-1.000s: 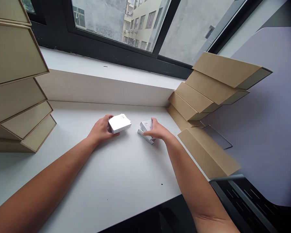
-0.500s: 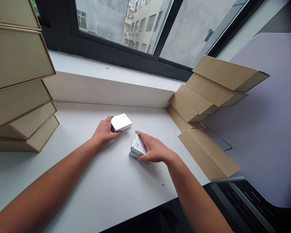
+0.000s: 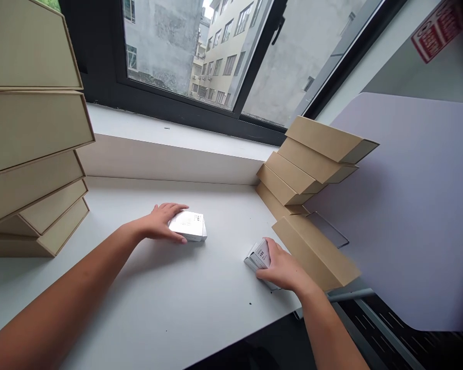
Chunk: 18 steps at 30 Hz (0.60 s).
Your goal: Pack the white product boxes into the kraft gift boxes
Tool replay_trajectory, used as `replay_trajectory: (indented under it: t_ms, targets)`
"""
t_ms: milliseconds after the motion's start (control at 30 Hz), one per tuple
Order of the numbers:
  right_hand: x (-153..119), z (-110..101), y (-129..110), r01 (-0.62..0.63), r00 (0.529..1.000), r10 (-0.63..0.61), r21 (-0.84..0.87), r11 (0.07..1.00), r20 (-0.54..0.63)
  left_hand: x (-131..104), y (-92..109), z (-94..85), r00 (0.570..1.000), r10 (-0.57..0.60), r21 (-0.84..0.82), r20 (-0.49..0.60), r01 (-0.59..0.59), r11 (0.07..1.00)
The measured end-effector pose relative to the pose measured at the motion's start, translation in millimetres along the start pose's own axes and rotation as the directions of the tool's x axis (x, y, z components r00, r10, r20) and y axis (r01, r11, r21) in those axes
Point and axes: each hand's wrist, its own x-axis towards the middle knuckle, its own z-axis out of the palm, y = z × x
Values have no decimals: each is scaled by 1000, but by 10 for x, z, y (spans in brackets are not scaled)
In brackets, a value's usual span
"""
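Note:
My left hand (image 3: 162, 222) grips a small white box (image 3: 190, 224) near the middle of the white table. Thumb and fingers span its sides, and the edge of another box shows at its right. Farther right, my right hand (image 3: 280, 264) is wrapped around small white boxes (image 3: 259, 254) with dark printed characters. They appear stacked slightly askew, and the palm hides their right side. The two hands are well apart, with bare white tabletop (image 3: 216, 288) between them.
A tall stack of beige boxes (image 3: 34, 133) stands at the left. Another stack of brown boxes (image 3: 316, 154) leans at the right, with one brown box (image 3: 316, 252) nearer me. Behind the table are a ledge (image 3: 177, 154) and a window (image 3: 185, 51). A pale partition (image 3: 416, 205) borders the right.
My right hand has carried its boxes to the right, away from the left hand. The left hand has turned and come slightly nearer with its box. The camera view has shifted too.

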Motion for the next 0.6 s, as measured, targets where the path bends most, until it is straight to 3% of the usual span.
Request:
replay_trajectory:
  t_ms: [133, 267, 467, 600]
  targets:
    - [-23, 34, -71, 81, 997, -81, 27, 996, 15, 67, 306, 251, 984, 108, 244, -144, -71, 967]
    - [66, 31, -299, 185, 982, -183, 68, 980, -38, 62, 495, 392, 982, 45, 357, -184, 24, 934]
    - [323, 90, -860, 313, 949, -311, 74, 947, -42, -39, 565, 197, 982, -159, 507, -105, 191, 841]
    - [404, 54, -1201, 488, 873, -486, 41, 872, -49, -64, 450, -6, 914, -386, 506, -126, 394, 767]
